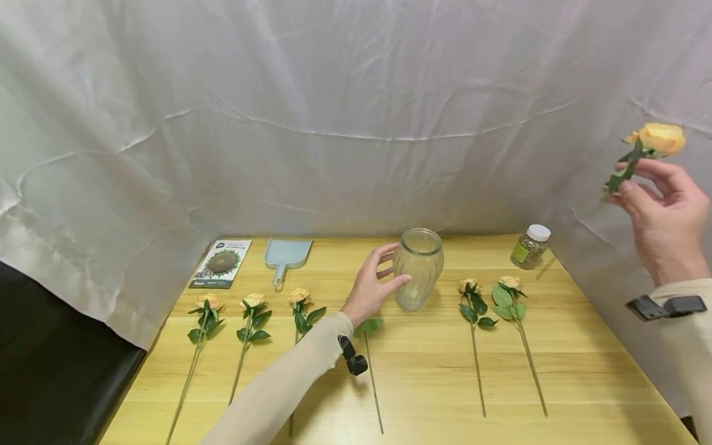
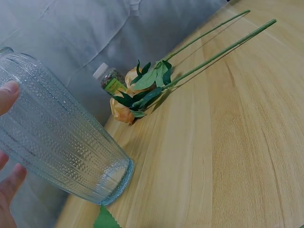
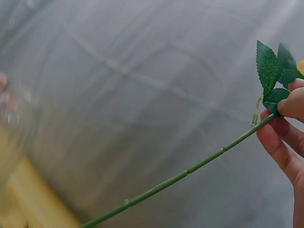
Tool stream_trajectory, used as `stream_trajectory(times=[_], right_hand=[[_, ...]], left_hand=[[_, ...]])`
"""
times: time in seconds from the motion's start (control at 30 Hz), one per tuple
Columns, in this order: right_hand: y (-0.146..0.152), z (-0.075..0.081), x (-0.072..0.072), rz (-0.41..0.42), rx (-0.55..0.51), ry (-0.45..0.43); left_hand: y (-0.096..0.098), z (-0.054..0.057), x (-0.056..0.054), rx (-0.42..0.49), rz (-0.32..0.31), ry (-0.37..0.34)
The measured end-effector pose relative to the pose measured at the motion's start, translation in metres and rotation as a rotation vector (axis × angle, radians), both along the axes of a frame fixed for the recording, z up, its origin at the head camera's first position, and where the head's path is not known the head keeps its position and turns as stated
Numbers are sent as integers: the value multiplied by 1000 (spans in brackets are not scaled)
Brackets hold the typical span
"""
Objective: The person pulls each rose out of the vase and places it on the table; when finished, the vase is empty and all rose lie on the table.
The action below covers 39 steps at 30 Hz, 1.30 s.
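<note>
My left hand (image 1: pixel 374 281) is at the left side of a clear ribbed glass vase (image 1: pixel 419 281), thumb across its front and fingers round its far side. The vase stands upright on the table with nothing inside. High at the right, my right hand (image 1: pixel 670 210) pinches an artificial yellow rose (image 1: pixel 662 139) just below its bloom, among the leaves. In the right wrist view its green stem (image 3: pixel 185 173) runs down to the lower left. Another flower stem (image 1: pixel 374 377) lies under my left wrist, its bloom hidden.
Three yellow roses (image 1: pixel 254 301) lie spaced out at left, and two more roses (image 1: pixel 510 283) lie right of the vase. Along the back are a seed packet (image 1: pixel 222 262), a light blue dustpan (image 1: pixel 287 253) and a white-lidded jar (image 1: pixel 530 247). Grey cloth (image 1: pixel 334 173) hangs behind the wooden table (image 1: pixel 434 383).
</note>
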State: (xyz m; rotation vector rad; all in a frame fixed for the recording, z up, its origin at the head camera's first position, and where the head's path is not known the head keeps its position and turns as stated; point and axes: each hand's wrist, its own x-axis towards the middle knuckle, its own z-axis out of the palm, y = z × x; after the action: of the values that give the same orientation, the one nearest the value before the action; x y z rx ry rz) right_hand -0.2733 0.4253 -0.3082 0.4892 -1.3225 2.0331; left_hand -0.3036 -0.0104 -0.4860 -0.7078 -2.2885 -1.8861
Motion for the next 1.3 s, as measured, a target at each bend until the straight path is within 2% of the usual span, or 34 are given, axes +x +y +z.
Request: stream_trajectory(times=[0.3,0.37,0.5,0.6,0.67,0.73,0.9,1.0,1.1,1.3], right_hand=[[74,-59,25,33,251,-145],[87,-74,29,11,324,-190],[108,-102,36,-113,556,-370],[115,-122,39,-187,773,-524],[115,-135,38,-180,875,-608],[114,-146,35,-146,937,-646],[102,-169,29,-17,978,-722],[94,-180,26,31,1001,-766],[86,-189,21,40,1041,-770],[76,-203,13,59,1056,-764]], left_hand=[[-2,-2,-1,1,2,-1],[-2,-3,-1,1,5,-5],[-2,-3,-1,-2,6,-5],[-2,-2,-1,-1,3,-4],[-2,-2,-1,2,2,-5],[-1,-1,-1,4,-1,-5],[1,-1,-1,6,-3,-2],[2,-1,-1,1,-1,1],[2,0,-1,-4,3,7],[1,-1,-1,3,5,0]])
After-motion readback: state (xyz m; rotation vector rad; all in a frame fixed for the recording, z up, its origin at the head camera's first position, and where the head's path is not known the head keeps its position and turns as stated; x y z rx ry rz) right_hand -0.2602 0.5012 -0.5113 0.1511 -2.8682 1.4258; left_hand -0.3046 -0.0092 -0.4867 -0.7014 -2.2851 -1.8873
